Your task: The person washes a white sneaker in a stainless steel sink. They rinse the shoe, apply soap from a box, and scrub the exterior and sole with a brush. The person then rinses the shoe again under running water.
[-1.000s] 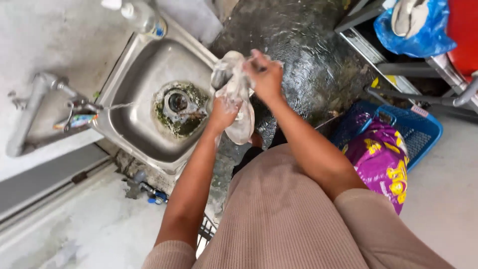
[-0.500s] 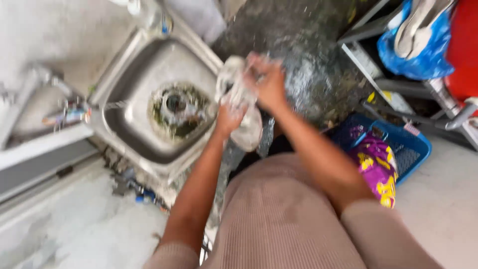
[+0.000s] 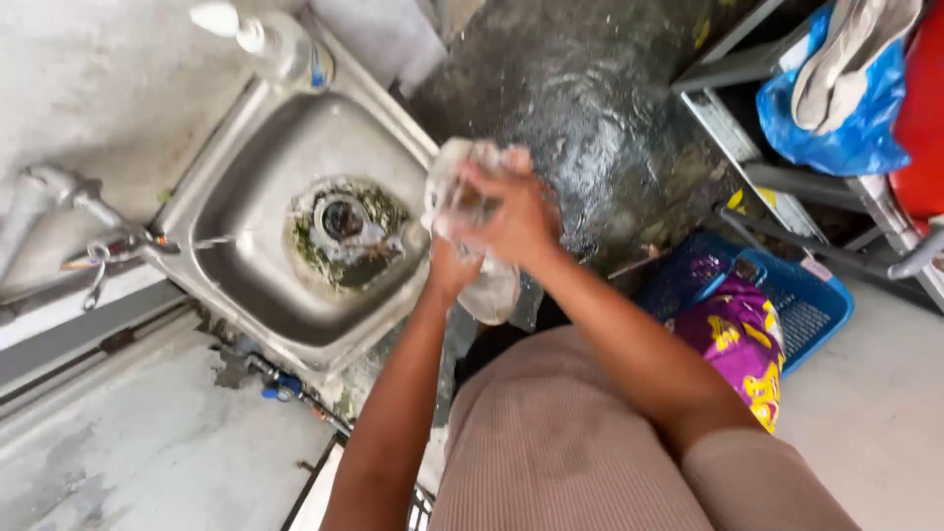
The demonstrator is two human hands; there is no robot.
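Observation:
A crumpled clear plastic bag (image 3: 489, 285) hangs between my two hands at the right rim of a steel sink (image 3: 251, 197). My right hand (image 3: 511, 211) grips the bag's upper part from above, fingers curled over it. My left hand (image 3: 450, 267) holds the bag from below and behind, mostly hidden by it. The bag's lower end droops just past the sink's edge.
The sink drain (image 3: 341, 218) is ringed with green grime. A tap (image 3: 93, 221) runs a thin stream at the left. A pump bottle (image 3: 265, 44) stands at the sink's back corner. A wet dark counter (image 3: 590, 108), blue basket (image 3: 787, 295), purple packet (image 3: 742, 339) lie right.
Both hands keep hold of the bag and have stayed at the sink's right rim; the right hand has shifted over the bag's top. The view has tilted slightly.

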